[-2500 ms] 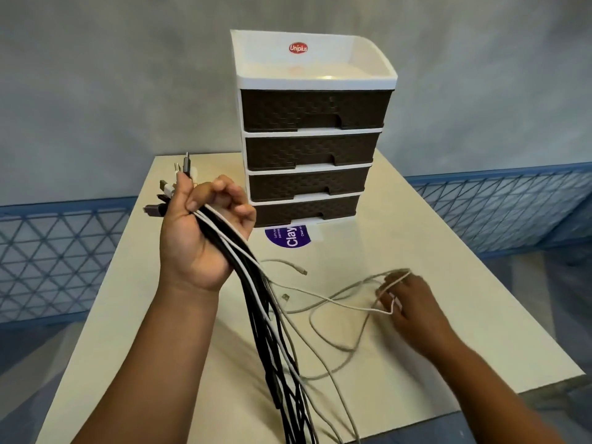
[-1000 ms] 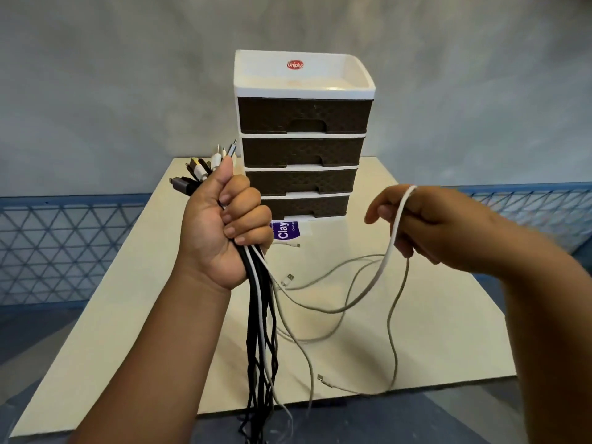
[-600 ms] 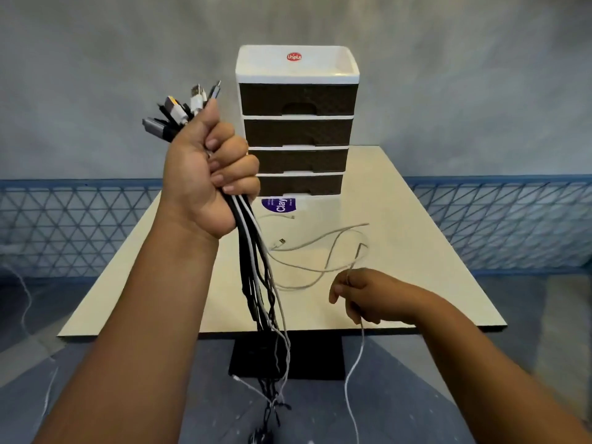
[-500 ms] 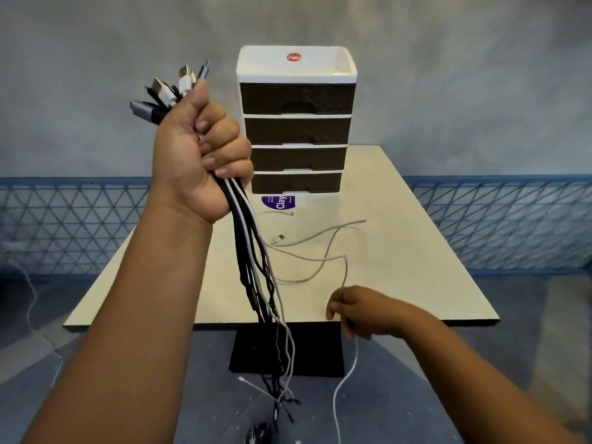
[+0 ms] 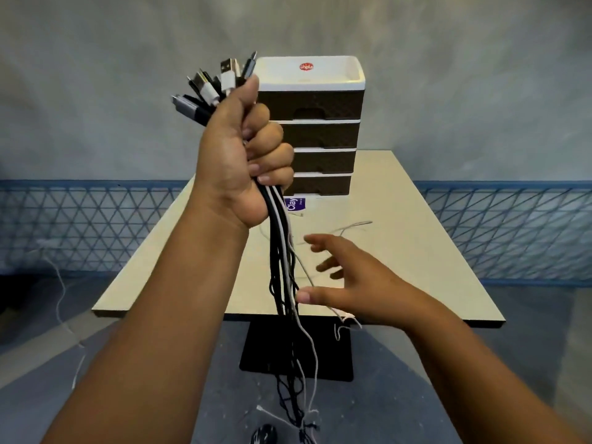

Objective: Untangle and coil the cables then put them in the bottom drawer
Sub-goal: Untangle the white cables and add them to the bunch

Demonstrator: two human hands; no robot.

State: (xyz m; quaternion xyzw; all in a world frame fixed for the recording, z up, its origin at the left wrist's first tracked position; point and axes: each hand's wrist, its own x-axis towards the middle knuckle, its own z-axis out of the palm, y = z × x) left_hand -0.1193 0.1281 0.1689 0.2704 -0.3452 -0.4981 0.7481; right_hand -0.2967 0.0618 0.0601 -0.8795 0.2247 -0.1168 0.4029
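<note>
Right hand [image 5: 358, 283] has let go of the white cable and now spreads beside the hanging bundle.

The left hand [image 5: 240, 161], raised at centre frame, grips the cables [image 5: 282, 251] with fingers [image 5: 272, 155] curled tight, plugs fanning above the fist, cords dangling past the desk [image 5: 416, 235] edge. The right hand's fingers are wide, holding nothing. A loose white cable [image 5: 352, 225] lies on the desk before the drawer unit [image 5: 320, 123], whose bottom drawer [image 5: 320, 184] is closed.

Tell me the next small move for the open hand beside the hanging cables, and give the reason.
Probably close the right hand on the thin white cable crossing between its thumb and fingers, then draw it clear. The left hand grips the cable bundle just below the plugs, the strands hang twisted below the table edge, and the right hand is open, holding nothing.
</note>
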